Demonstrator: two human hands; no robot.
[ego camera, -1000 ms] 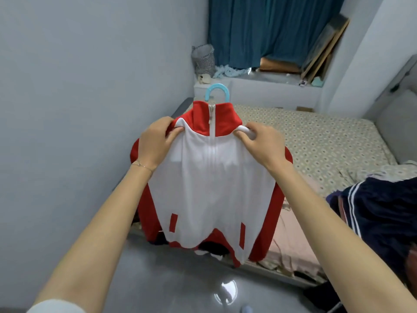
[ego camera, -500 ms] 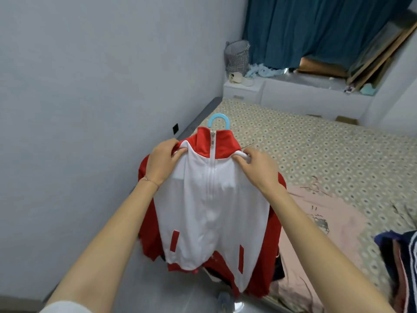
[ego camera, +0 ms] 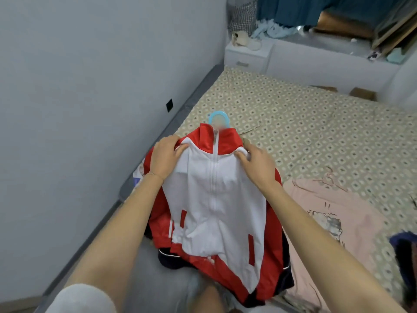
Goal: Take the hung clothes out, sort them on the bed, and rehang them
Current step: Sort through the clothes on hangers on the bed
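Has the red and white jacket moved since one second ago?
Yes. The jacket came down: its blue hook now shows against the patterned bed, not the white ledge behind it.

We have brought the jacket [ego camera: 216, 199] down from mid-air; its hem now rests on a dark garment [ego camera: 171, 258] at the bed's [ego camera: 316, 132] edge.

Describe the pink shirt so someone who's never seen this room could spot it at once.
Find the bed with the patterned sheet. On its near part, right of the red and white jacket, lies the shirt. It is the only pale pink garment, with a cartoon cat print, unlike the navy clothes beside it.
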